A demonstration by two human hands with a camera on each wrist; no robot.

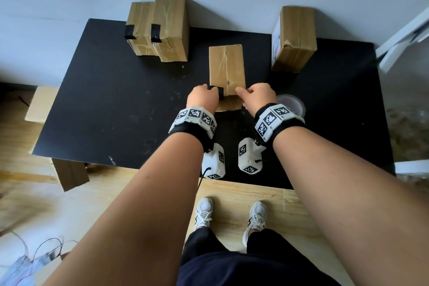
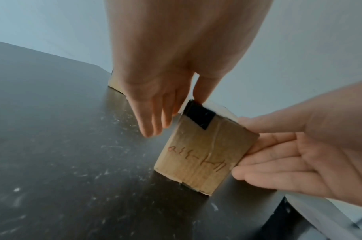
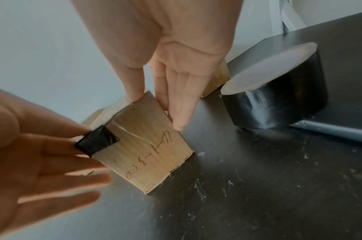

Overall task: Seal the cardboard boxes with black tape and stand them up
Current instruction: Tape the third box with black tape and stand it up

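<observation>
While my straight-fingered left hand (image 1: 202,97) and right hand (image 1: 256,96) flank the brown cardboard box (image 1: 227,69), I'd press the black tape strip (image 2: 198,117) flat.

I see one box (image 1: 227,72) lying mid-counter (image 1: 104,100) between my hands; two boxes (image 1: 160,30) stand far left, another box (image 1: 294,37) far right, tape roll (image 1: 291,103) just right.

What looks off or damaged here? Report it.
The upright box at back right has a torn, dented top edge. On the box in hand, the black tape piece sits off-centre toward its left corner, beside the seam rather than over it.
</observation>
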